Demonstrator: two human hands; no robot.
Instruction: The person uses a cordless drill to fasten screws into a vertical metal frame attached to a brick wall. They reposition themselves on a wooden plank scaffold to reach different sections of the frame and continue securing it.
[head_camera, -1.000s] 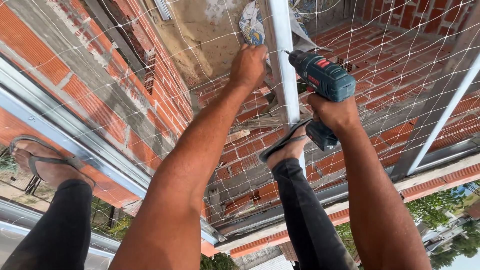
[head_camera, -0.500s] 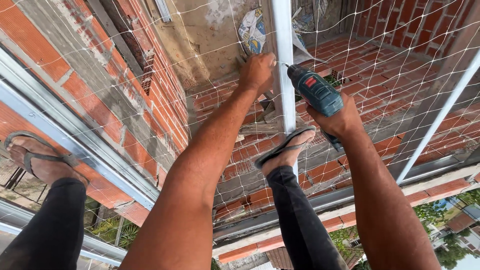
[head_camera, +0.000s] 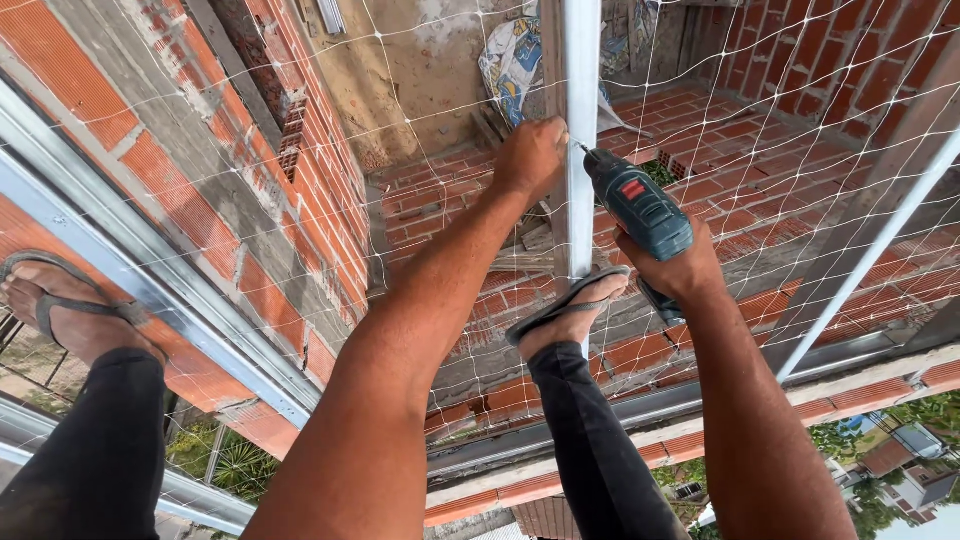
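Against the white metal post (head_camera: 581, 130), the left hand (head_camera: 530, 157) pinches something tiny, hidden by fingers; the right hand (head_camera: 680, 268) grips a teal cordless drill (head_camera: 636, 208), bit touching the post. White netting (head_camera: 800, 150) spans open space; a printed blue-and-white sack (head_camera: 512, 55) lies beyond.

— How's the light?
— Bright, even daylight from above; the forearms shine and the pale metal post (head_camera: 581, 130) glares slightly.
— Shadows?
— Soft ones, darkest in the recess between the brick walls (head_camera: 300, 190).
— Sharpness?
— Crisp in the middle. Straight lines bow toward the edges, and the far corners go hazy.
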